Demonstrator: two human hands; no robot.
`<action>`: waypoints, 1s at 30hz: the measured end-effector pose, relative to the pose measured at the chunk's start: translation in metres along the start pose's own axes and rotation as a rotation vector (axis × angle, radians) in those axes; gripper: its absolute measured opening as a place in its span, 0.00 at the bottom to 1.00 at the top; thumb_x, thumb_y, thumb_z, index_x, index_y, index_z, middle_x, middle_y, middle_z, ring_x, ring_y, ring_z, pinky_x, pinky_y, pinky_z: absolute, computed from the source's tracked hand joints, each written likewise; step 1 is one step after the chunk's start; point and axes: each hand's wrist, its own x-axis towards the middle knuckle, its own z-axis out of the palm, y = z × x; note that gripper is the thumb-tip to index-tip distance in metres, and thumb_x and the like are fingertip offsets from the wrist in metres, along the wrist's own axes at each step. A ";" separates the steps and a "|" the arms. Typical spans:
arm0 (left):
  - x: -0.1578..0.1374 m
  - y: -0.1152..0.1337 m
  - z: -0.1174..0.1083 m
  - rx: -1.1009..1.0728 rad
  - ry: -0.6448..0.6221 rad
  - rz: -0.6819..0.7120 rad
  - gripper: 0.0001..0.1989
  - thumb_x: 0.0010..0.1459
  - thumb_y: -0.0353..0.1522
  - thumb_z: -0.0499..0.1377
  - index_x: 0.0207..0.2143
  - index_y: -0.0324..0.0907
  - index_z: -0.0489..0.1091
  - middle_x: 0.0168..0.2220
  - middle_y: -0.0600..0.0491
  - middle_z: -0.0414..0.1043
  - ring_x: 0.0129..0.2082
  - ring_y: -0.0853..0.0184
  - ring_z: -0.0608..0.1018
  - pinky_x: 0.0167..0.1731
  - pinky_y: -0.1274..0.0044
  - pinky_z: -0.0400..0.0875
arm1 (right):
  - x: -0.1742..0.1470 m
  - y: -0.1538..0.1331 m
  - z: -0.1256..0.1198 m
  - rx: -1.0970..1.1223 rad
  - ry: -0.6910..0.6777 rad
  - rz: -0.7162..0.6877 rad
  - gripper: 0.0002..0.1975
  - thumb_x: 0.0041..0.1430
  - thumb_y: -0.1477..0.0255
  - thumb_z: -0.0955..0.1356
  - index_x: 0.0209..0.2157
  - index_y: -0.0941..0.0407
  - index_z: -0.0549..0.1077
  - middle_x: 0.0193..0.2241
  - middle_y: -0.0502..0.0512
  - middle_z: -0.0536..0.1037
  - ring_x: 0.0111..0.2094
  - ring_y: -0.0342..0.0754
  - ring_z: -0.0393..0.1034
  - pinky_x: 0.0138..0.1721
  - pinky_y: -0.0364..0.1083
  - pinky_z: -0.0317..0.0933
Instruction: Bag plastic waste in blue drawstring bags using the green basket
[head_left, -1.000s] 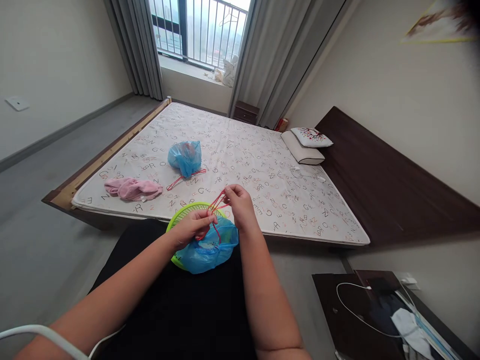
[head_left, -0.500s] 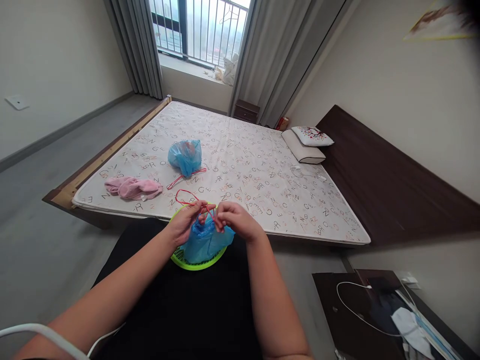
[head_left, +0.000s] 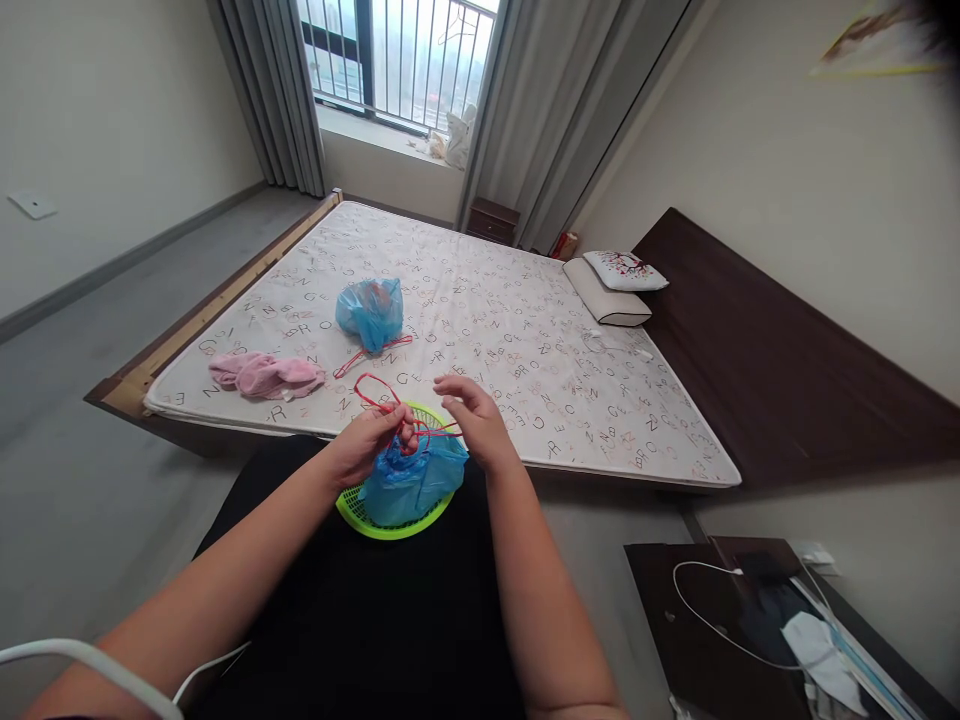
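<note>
A blue plastic bag [head_left: 416, 490] sits in a bright green mesh basket [head_left: 390, 533] on my lap, its top gathered. My left hand [head_left: 375, 435] is closed on the bag's red drawstring [head_left: 377, 382], with a loop sticking up beyond the fingers. To the right, my right hand [head_left: 480, 420] is raised with thumb and forefinger apart. A strand of the red string runs over to its palm side; whether the lower fingers touch it is hidden.
On the mattress [head_left: 510, 340] lie a second blue bag [head_left: 371, 312] with red strings and a pink cloth [head_left: 266, 376]. Two pillows [head_left: 611, 290] rest near the dark headboard [head_left: 750, 350]. A dark bedside table [head_left: 675, 620] with cables stands at the lower right.
My right hand has moved up and right, away from my left hand, and its fingers have spread. The red string now stretches sideways between the hands. My left fingers have curled in.
</note>
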 end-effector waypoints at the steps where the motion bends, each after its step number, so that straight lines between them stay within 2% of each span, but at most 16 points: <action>1: 0.000 0.000 -0.002 0.053 -0.024 0.011 0.15 0.57 0.40 0.70 0.32 0.38 0.74 0.23 0.54 0.71 0.26 0.68 0.78 0.28 0.78 0.74 | 0.000 0.003 0.002 0.037 -0.075 0.064 0.09 0.60 0.67 0.71 0.43 0.51 0.80 0.49 0.53 0.79 0.50 0.48 0.74 0.51 0.48 0.67; 4: 0.003 0.001 -0.010 0.224 -0.071 0.045 0.15 0.59 0.42 0.69 0.32 0.38 0.77 0.26 0.50 0.76 0.29 0.67 0.79 0.32 0.77 0.75 | -0.003 0.007 0.007 0.126 -0.307 0.235 0.12 0.60 0.64 0.73 0.45 0.52 0.78 0.40 0.52 0.81 0.40 0.47 0.76 0.45 0.47 0.70; 6: 0.004 0.003 -0.016 0.361 -0.052 0.088 0.16 0.59 0.44 0.68 0.33 0.39 0.79 0.29 0.48 0.78 0.31 0.66 0.80 0.36 0.76 0.75 | -0.005 0.009 0.009 0.099 -0.351 0.278 0.13 0.59 0.63 0.74 0.43 0.53 0.78 0.36 0.51 0.81 0.36 0.45 0.76 0.38 0.44 0.69; 9: 0.005 0.006 -0.017 0.575 0.045 0.214 0.17 0.57 0.47 0.69 0.34 0.40 0.81 0.34 0.45 0.81 0.37 0.59 0.82 0.43 0.71 0.77 | -0.005 0.012 0.009 0.026 -0.284 0.323 0.14 0.57 0.64 0.75 0.43 0.54 0.77 0.30 0.48 0.79 0.27 0.41 0.71 0.29 0.41 0.64; 12: 0.002 0.006 -0.011 0.798 0.170 0.371 0.15 0.60 0.46 0.66 0.35 0.43 0.83 0.37 0.46 0.83 0.42 0.56 0.82 0.47 0.69 0.76 | -0.003 0.014 0.009 0.062 -0.208 0.380 0.14 0.59 0.62 0.72 0.44 0.54 0.75 0.22 0.43 0.73 0.19 0.39 0.66 0.22 0.39 0.59; 16: -0.003 0.001 -0.004 1.114 0.117 0.622 0.11 0.65 0.39 0.61 0.41 0.47 0.83 0.42 0.48 0.83 0.44 0.58 0.82 0.48 0.70 0.75 | -0.002 0.017 0.012 0.113 -0.168 0.450 0.16 0.61 0.57 0.70 0.44 0.54 0.73 0.24 0.43 0.74 0.13 0.37 0.58 0.16 0.40 0.50; 19: -0.004 -0.005 -0.005 1.240 0.094 0.846 0.12 0.67 0.34 0.59 0.45 0.46 0.82 0.45 0.47 0.83 0.47 0.60 0.82 0.51 0.68 0.76 | -0.002 0.020 0.013 0.055 -0.147 0.455 0.17 0.62 0.56 0.69 0.42 0.55 0.76 0.28 0.46 0.77 0.15 0.36 0.57 0.17 0.41 0.52; 23: -0.003 -0.009 -0.009 1.350 0.118 1.086 0.12 0.68 0.30 0.58 0.49 0.44 0.80 0.47 0.47 0.81 0.51 0.60 0.81 0.55 0.64 0.77 | -0.002 0.024 0.013 0.016 -0.163 0.417 0.15 0.60 0.57 0.71 0.36 0.56 0.77 0.31 0.48 0.77 0.23 0.38 0.64 0.26 0.41 0.60; 27: -0.002 -0.011 -0.011 1.404 0.156 1.192 0.14 0.68 0.27 0.58 0.53 0.44 0.77 0.50 0.45 0.80 0.55 0.59 0.79 0.56 0.62 0.77 | -0.001 0.027 0.014 0.071 -0.166 0.435 0.14 0.54 0.59 0.74 0.32 0.55 0.73 0.22 0.44 0.71 0.21 0.39 0.60 0.24 0.42 0.55; 30: -0.002 -0.015 -0.011 1.415 0.165 1.201 0.16 0.68 0.26 0.58 0.55 0.43 0.76 0.52 0.45 0.80 0.56 0.58 0.79 0.57 0.62 0.77 | 0.002 0.030 0.015 0.124 -0.005 0.433 0.13 0.53 0.60 0.72 0.35 0.54 0.72 0.23 0.43 0.72 0.19 0.39 0.59 0.22 0.42 0.53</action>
